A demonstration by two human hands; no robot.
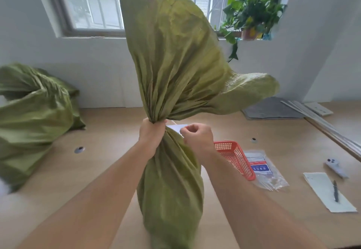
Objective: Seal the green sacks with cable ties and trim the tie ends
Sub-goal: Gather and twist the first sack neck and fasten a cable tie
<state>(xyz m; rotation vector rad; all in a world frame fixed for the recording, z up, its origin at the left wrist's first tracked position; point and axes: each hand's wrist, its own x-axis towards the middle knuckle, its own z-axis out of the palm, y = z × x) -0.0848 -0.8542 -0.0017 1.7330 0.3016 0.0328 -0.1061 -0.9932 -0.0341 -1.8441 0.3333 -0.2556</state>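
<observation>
**Sack neck bunched in the left grip, right grip pinching beside it**

From the head view we see one green sack (170, 186) standing upright on the tabletop (101, 170), near the front edge and between our two bare forearms. Its neck is gathered into tight pleats. Above that point the loose cloth fans up in front of the window (93, 4), and one corner flops out to the right.

Our left grip (151, 135) is closed round the bunched neck, fingers wrapped fully about the cloth. Our right grip (197, 139) sits just beside it, touching the sack's right flank. Its fingers are curled, and thumb and forefinger pinch a thin pale strip (182, 135) at the neck. The strip is too fine for us to say more about it. A small white card (176, 127) lies on the tabletop behind the two grips.

A second green sack (33, 115) slumps at the left, against the wall. To the right of our right wrist lies a red mesh basket (236, 158). Just beyond it is a clear plastic packet (267, 176) with a blue and red label. Farther right lie a white handheld device (336, 167) and a pen (335, 191) on a white sheet (322, 186). A grey mat (271, 110) lies at the back right, and a potted plant (252, 14) stands on the sill.
</observation>
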